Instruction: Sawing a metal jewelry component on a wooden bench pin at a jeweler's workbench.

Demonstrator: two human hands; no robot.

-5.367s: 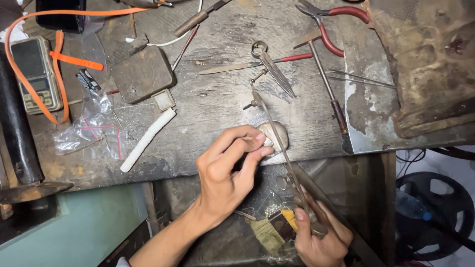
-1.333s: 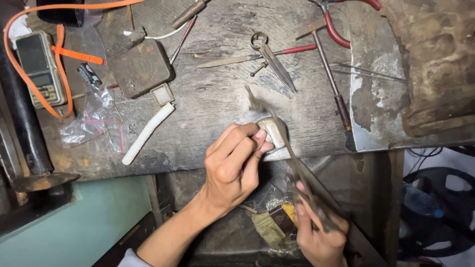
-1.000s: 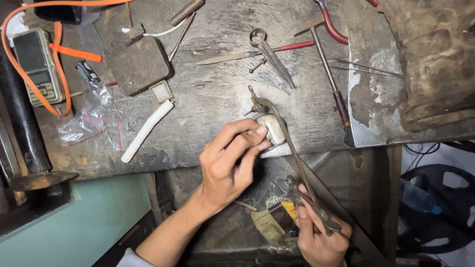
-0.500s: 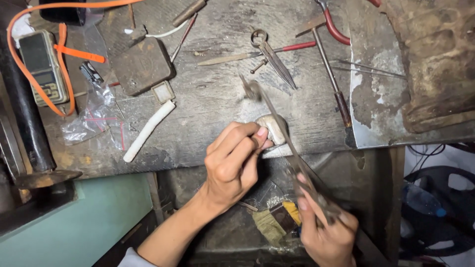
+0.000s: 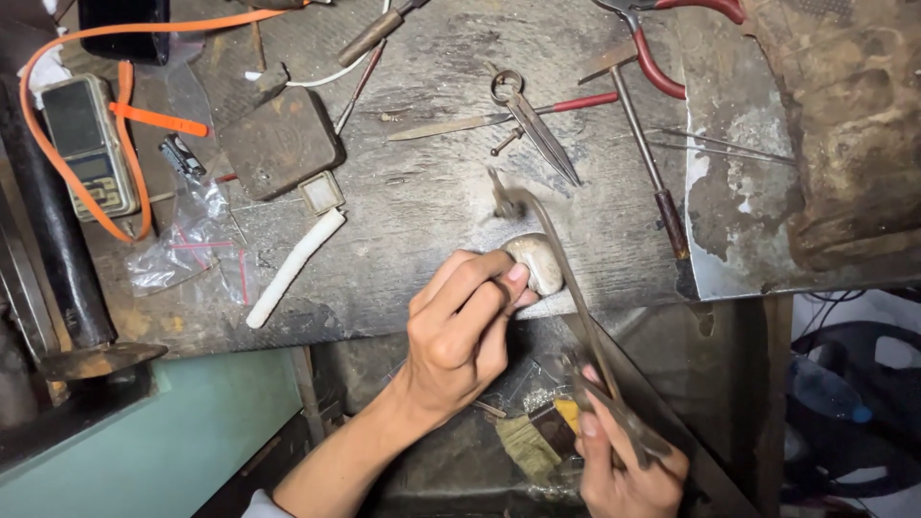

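A person is working at the front edge of a scarred wooden worktop [image 5: 413,211], seen from above. The left hand [image 5: 460,331] is reaching up from below, its fingers curled in a tight grip, pinching a small pale rounded piece [image 5: 535,261] against the worktop's edge. What exactly lies between the fingertips is too small to make out. The right hand [image 5: 624,470] is sitting lower, below the worktop, its grip wrapped closed around the handle of a thin saw frame [image 5: 576,307]. The frame is slanting up and to the left, running just beside the pale piece, and its far end is showing blurred.

Farther back on the worktop, well apart from the hands, a pair of metal dividers [image 5: 532,120] is lying near red-handled pliers [image 5: 662,48]. To the left, a white stick [image 5: 293,269] is lying beside a dark square block [image 5: 278,144], with a small pocket scale [image 5: 86,144] looped by an orange cord [image 5: 58,153] near the left edge.
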